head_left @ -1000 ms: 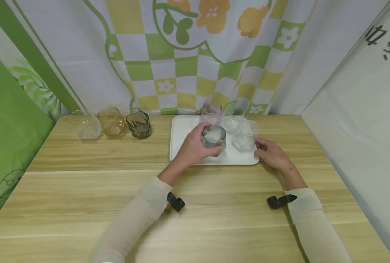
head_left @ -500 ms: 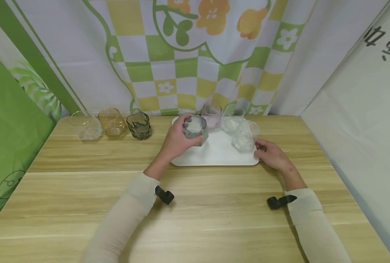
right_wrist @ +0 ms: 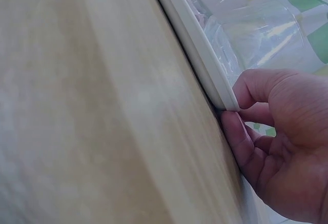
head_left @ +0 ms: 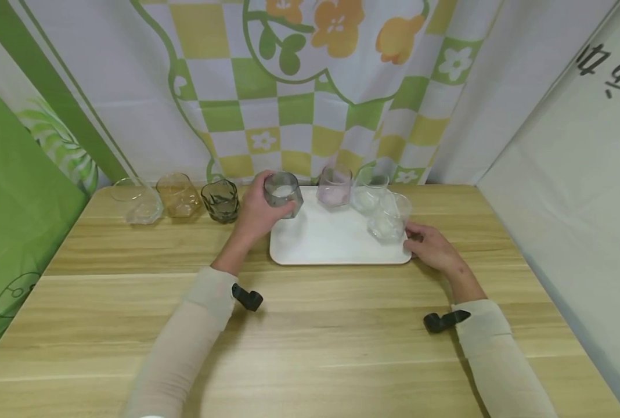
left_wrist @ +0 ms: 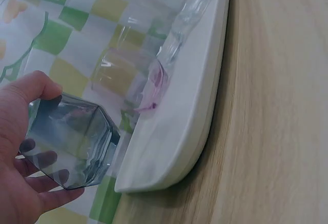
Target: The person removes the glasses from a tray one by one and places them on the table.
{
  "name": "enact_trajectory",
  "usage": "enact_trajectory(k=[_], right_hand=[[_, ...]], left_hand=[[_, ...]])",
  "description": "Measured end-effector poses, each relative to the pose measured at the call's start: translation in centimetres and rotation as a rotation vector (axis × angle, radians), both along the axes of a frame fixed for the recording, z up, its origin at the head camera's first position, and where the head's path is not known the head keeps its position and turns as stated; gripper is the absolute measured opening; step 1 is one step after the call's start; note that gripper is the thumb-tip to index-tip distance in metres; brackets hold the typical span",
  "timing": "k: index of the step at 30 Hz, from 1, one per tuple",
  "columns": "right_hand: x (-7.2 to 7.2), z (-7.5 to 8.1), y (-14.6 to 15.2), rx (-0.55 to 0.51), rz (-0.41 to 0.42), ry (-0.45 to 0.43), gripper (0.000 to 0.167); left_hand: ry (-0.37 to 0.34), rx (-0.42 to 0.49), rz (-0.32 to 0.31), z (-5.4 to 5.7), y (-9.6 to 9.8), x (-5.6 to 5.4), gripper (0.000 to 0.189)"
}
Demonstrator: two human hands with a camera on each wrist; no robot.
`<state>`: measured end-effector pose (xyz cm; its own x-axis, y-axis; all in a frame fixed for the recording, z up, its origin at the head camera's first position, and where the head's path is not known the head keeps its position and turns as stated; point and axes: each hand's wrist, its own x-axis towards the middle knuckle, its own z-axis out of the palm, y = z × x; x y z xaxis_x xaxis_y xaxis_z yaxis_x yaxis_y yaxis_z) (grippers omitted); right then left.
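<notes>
My left hand (head_left: pixel 256 210) grips a grey faceted drinking glass (head_left: pixel 287 200), thumb on one side and fingers round the other. In the left wrist view this glass (left_wrist: pixel 74 139) is held up off the tray, near its left end. The white tray (head_left: pixel 331 241) lies flat on the table. At its right front corner my right hand (head_left: pixel 432 248) pinches the rim; the right wrist view shows thumb and curled forefinger at the tray's corner (right_wrist: pixel 224 98). A pinkish glass (head_left: pixel 334 188) and two clear glasses (head_left: pixel 368 191) stand on the tray's back and right side.
To the left, along the table's back edge, stand a clear glass (head_left: pixel 144 209), an amber glass (head_left: pixel 178 197) and a dark smoky glass (head_left: pixel 220 202). A patterned curtain (head_left: pixel 260 110) hangs right behind the wooden table (head_left: pixel 336 337). Pale cloth (head_left: pixel 576 191) borders the right side.
My left hand has carried the grey glass leftward and back, from the middle of the tray to its left end. The right hand has stayed at the tray's corner.
</notes>
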<state>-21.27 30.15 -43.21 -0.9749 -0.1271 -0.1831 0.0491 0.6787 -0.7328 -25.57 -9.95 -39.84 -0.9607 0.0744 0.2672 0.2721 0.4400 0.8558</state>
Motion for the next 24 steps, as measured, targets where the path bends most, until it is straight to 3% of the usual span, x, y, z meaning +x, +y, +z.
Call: enact_trajectory(k=[10,17,24], right_hand=[[0.3,0.1,-0.2,0.001,-0.002,-0.001,0.063],[0.4,0.3,-0.2,-0.001,-0.003,-0.006,0.063],[0.2,0.2,-0.1,0.002,0.0,0.004,0.063]], left_hand=[[0.028,-0.021,0.059,-0.4,-1.5,-0.5,0.08],[-0.002,-0.003,0.052,-0.5,-2.4,-0.8,0.083],[-0.019,-0.024,0.093,-0.6,-3.2,-0.8,0.083]])
